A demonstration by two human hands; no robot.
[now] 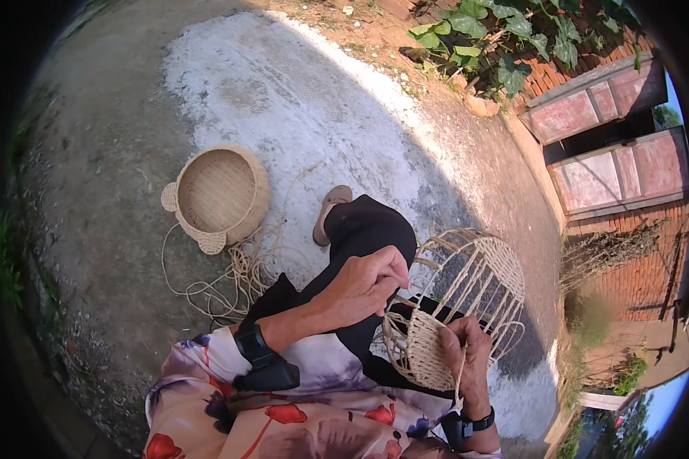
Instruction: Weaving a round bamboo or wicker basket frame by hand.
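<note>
Half-woven pale cane basket frame [452, 306] rests on lap. Right hand [467, 356] grip clamps its woven base; left hand [367, 283] pinches a thin strand. Risk: strand slips, weave loosens, open ribs splay.

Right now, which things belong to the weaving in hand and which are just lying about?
In the job:
half-woven basket frame, steadied by the right hand
weaving strand at the right hand
left hand at the frame's rim

Lying about:
finished basket
loose cord pile on the ground
leafy plant
</note>
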